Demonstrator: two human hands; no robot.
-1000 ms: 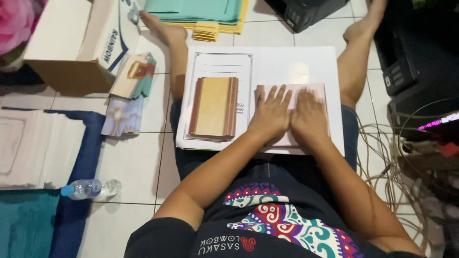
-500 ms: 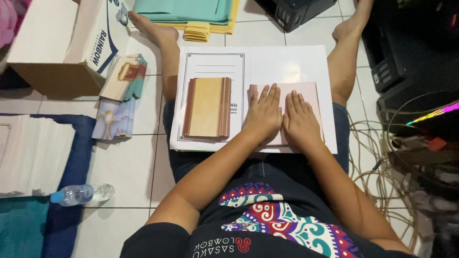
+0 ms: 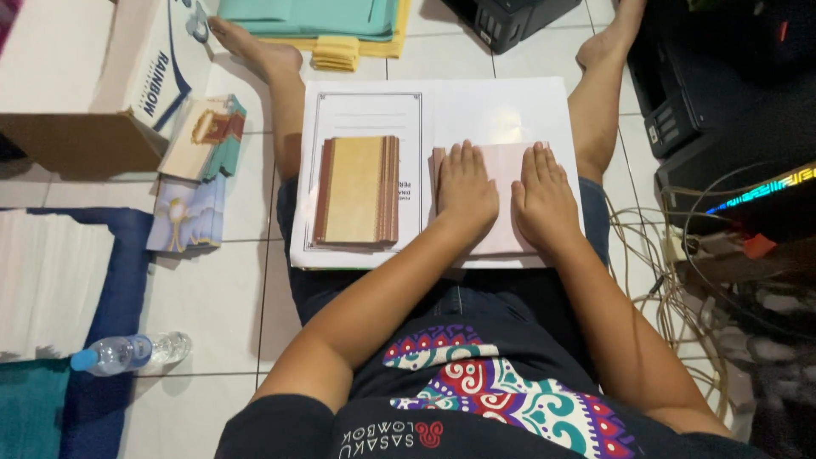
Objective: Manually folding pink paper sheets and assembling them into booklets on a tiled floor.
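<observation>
The brown-and-tan booklet stack [image 3: 357,192] lies untouched on the white board [image 3: 365,106] across the person's lap. Beside it, the left hand [image 3: 464,189] and right hand [image 3: 544,200] have drifted slightly apart, fingers flat and open, pressing the pink sheet [image 3: 507,161] smooth.

The single head-worn camera looks steeply down from close above onto the lap and the tiled floor [image 3: 221,306].
</observation>
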